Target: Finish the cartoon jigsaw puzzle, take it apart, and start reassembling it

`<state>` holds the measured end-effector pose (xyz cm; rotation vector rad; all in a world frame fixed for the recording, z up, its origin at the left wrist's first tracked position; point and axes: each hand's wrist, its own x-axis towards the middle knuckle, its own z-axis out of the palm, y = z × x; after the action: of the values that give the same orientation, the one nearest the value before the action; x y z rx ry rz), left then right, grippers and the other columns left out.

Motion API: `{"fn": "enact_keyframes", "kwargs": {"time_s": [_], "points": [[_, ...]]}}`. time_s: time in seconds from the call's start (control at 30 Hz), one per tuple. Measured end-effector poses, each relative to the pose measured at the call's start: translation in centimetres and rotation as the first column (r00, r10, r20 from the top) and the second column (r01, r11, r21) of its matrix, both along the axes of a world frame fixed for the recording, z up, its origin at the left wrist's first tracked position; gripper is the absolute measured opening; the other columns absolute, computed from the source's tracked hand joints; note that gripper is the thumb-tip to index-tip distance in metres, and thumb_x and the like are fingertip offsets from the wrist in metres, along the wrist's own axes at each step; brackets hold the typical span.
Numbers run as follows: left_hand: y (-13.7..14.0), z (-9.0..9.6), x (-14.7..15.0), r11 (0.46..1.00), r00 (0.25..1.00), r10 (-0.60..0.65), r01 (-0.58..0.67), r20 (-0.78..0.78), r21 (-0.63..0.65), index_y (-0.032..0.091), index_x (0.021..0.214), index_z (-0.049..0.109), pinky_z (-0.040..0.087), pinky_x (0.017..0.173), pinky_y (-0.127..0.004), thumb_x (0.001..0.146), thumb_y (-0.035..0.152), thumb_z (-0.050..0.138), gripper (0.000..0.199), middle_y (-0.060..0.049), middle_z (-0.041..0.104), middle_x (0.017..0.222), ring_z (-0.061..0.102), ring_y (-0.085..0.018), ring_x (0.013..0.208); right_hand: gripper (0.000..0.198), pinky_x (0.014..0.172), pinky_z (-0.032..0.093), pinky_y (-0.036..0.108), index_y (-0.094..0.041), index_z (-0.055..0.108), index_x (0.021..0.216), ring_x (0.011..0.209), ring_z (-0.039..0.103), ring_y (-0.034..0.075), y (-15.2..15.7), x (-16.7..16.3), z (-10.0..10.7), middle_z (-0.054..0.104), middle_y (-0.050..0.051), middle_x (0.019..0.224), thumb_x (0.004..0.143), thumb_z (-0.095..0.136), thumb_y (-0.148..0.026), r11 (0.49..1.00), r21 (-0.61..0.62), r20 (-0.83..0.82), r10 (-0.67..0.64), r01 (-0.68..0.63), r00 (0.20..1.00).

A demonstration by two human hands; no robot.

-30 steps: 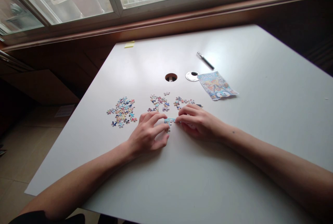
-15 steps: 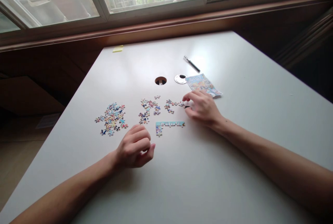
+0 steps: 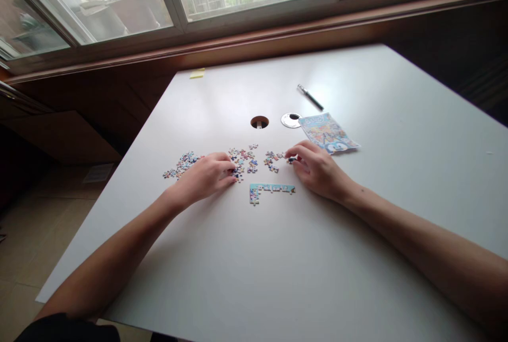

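My left hand (image 3: 210,177) reaches over the left side of the middle group of puzzle pieces (image 3: 239,155). Its thumb and curled fingers are apart, with loose pieces right at their tips. To the right, my right hand (image 3: 319,170) rests on the table with bent fingers around a dark puzzle piece (image 3: 291,160). Just left of those fingertips lies a small cluster of pieces (image 3: 272,160). Nearer to me, a joined puzzle corner (image 3: 273,188) with a light blue top edge forms an L. The left pile of pieces (image 3: 186,161) is partly hidden behind my left hand.
Beyond my right hand lies a printed picture sheet (image 3: 329,133), overlapping a round metal cover (image 3: 291,120). An open cable hole (image 3: 259,122), a pen (image 3: 310,97) and a yellow sticky note (image 3: 197,73) are farther back on the white table (image 3: 254,262).
My left hand has moved forward from the table's near side to the middle pieces, and its fingers have uncurled. My right hand stays by the dark piece. The view has shifted left.
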<state>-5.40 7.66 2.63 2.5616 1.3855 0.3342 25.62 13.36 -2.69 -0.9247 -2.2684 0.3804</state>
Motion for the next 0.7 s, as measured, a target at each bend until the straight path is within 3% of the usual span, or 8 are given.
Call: {"fn": "enact_keyframes", "kwargs": {"time_s": [0.17,0.27,0.43,0.53,0.7], "points": [[2.5,-1.2,2.6,0.998,0.987,-0.015,0.006,0.161,0.058,0.017,0.099,0.073,0.054,0.079,-0.030,0.093,0.019,0.061,0.014,-0.008,0.068,0.102,0.066,-0.017,0.084,0.026,0.089,0.053,0.044,-0.023,0.061,0.114,0.100,0.061,0.025,0.0,-0.1,0.0,0.060,0.010,0.110,0.091,0.054,-0.014,0.997,0.051,0.006,0.049,-0.049,0.999],[3.6,-0.9,2.5,0.993,0.975,-0.040,0.016,0.220,0.114,0.018,0.105,0.073,0.054,0.082,-0.032,0.094,0.019,0.060,0.017,-0.008,0.070,0.104,0.067,-0.018,0.088,0.028,0.093,0.052,0.046,-0.027,0.063,0.118,0.105,0.058,0.026,-0.2,-0.2,0.2,0.059,0.010,0.117,0.092,0.058,-0.018,0.989,0.104,0.047,0.104,-0.108,0.993],[3.5,-0.4,1.0,0.974,0.969,-0.203,0.185,0.141,0.128,0.024,0.098,0.077,0.052,0.084,-0.033,0.091,0.021,0.064,0.014,-0.006,0.071,0.100,0.063,-0.019,0.096,0.023,0.095,0.051,0.048,-0.031,0.069,0.110,0.112,0.054,0.027,-0.5,-0.2,0.5,0.057,0.009,0.124,0.092,0.060,-0.020,0.976,0.134,0.141,0.151,-0.170,0.978],[3.0,-0.3,0.9,0.948,0.948,-0.311,0.305,0.063,0.086,0.028,0.095,0.078,0.051,0.081,-0.031,0.089,0.013,0.061,0.024,-0.004,0.070,0.097,0.061,-0.018,0.093,0.021,0.098,0.049,0.050,-0.031,0.071,0.106,0.110,0.054,0.027,-0.5,-0.1,0.7,0.058,0.008,0.122,0.091,0.060,-0.020,0.973,0.141,0.162,0.159,-0.182,0.974],[3.0,0.6,0.4,0.960,0.961,-0.277,0.277,-0.011,0.038,0.027,0.084,0.079,0.050,0.080,-0.030,0.081,-0.001,0.052,0.038,-0.002,0.071,0.093,0.062,-0.017,0.088,0.019,0.094,0.050,0.046,-0.027,0.069,0.103,0.107,0.055,0.026,-0.6,-0.2,0.6,0.061,0.008,0.116,0.091,0.059,-0.017,0.978,0.134,0.148,0.138,-0.158,0.979]]}}
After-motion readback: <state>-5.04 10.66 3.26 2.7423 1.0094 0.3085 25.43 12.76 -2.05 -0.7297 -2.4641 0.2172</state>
